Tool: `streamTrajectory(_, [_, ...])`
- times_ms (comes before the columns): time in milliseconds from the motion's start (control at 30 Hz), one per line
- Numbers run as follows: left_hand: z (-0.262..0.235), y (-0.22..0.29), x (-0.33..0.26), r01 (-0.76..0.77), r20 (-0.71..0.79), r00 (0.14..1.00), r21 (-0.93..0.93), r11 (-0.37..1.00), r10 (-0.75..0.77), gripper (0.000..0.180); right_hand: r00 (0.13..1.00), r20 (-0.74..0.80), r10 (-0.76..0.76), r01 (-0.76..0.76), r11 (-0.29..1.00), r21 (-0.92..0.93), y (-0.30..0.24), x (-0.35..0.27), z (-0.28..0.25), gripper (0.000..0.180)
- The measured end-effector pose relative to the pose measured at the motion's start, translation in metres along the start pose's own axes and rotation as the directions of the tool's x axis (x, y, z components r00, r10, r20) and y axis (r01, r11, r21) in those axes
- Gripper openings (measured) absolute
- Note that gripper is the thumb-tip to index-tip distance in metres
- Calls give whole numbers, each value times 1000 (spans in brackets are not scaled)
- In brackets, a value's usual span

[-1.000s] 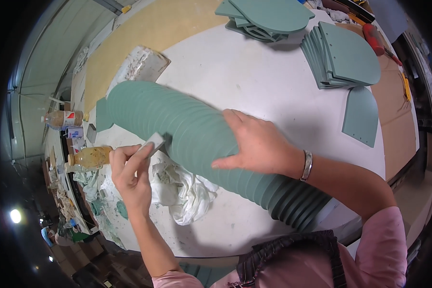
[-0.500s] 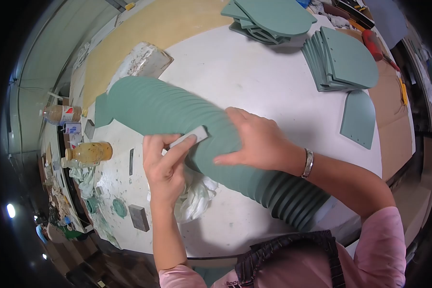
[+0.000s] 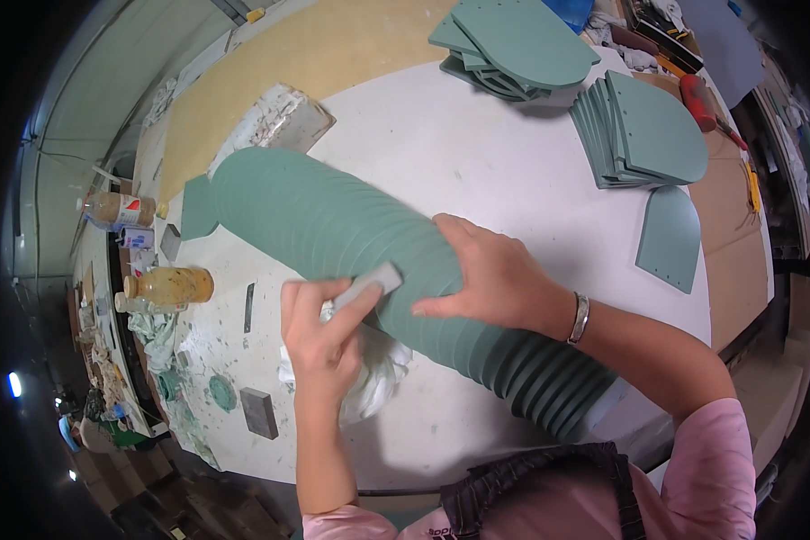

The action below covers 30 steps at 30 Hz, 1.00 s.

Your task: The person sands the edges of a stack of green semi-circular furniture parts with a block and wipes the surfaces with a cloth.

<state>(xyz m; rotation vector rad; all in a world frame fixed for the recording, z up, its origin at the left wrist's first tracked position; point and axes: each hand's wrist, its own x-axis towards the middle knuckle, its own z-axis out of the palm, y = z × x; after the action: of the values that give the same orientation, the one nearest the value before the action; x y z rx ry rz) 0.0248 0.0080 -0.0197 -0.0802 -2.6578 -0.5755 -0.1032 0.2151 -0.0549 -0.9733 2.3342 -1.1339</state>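
A long row of rounded green panels (image 3: 324, 211) leans slantwise across the table, their curved edges packed close together. My left hand (image 3: 322, 337) is closed on a small grey sanding block (image 3: 380, 279), held against the edges near the middle of the row. My right hand (image 3: 508, 279) lies over the panels just to the right of the block, its thumb spread away from the fingers. Toward the near right end the panels fan apart slightly. A crumpled white cloth (image 3: 378, 373) lies beneath my left hand, beside the row, partly hidden.
Behind the row's far end sits a stained white block (image 3: 283, 117). More green panels are stacked at the back (image 3: 522, 40) and right (image 3: 648, 130), with a single panel (image 3: 670, 238) nearby. A grey block (image 3: 258, 414) and bottles (image 3: 175, 285) stand left.
The grey sanding block and my left hand have shifted slightly right and nearer along the row. My right hand stays spread on the panels. The whole view has shifted a little.
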Motion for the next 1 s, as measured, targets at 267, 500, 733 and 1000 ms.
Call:
streamTrajectory(267, [-14, -29, -11, 162, -227, 960, -21, 987, -162, 44, 1000, 24, 19, -18, 1000, -13, -3, 0, -1, 89])
streamTrajectory(500, [8, -40, 58, 47, -83, 996, 26, 999, -44, 36, 1000, 12, -22, 23, 999, -33, -2, 1, 1, 88])
streamTrajectory(733, [8, -29, 57, 58, -64, 996, 13, 998, -58, 32, 1000, -15, -27, 27, 999, -44, 3, 0, 3, 88])
streamTrajectory(1000, [11, -26, 50, 122, -106, 987, -35, 992, -125, 31, 995, 72, 62, -60, 997, -38, 1, 1, -1, 101])
